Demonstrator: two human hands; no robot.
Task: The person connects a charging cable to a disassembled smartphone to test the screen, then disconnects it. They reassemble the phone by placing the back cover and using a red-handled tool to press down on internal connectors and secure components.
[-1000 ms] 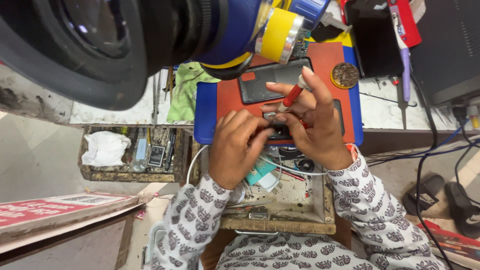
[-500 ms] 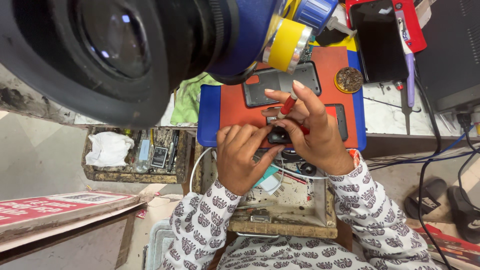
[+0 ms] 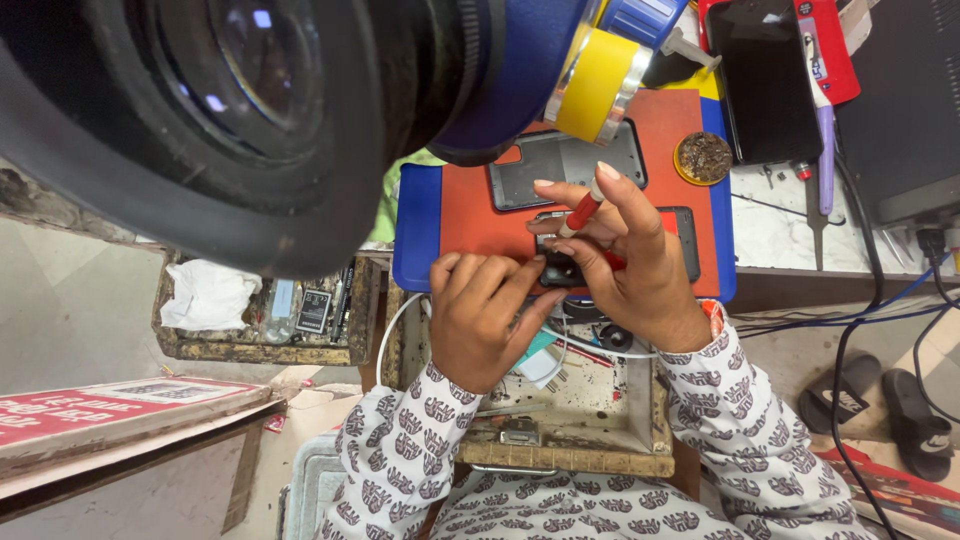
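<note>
Drawer holds loose parts, right hand fingers still pinching red screwdriver, left hand pressing phone.

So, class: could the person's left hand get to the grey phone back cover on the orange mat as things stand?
Probably yes. The left hand rests at the mat's near edge, and the grey cover lies just beyond; only the right hand with its red screwdriver partly crowds the path.

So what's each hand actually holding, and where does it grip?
The right hand pinches a red-handled screwdriver along its handle. The left hand presses the dark phone, fingertips on its near edge.
</note>
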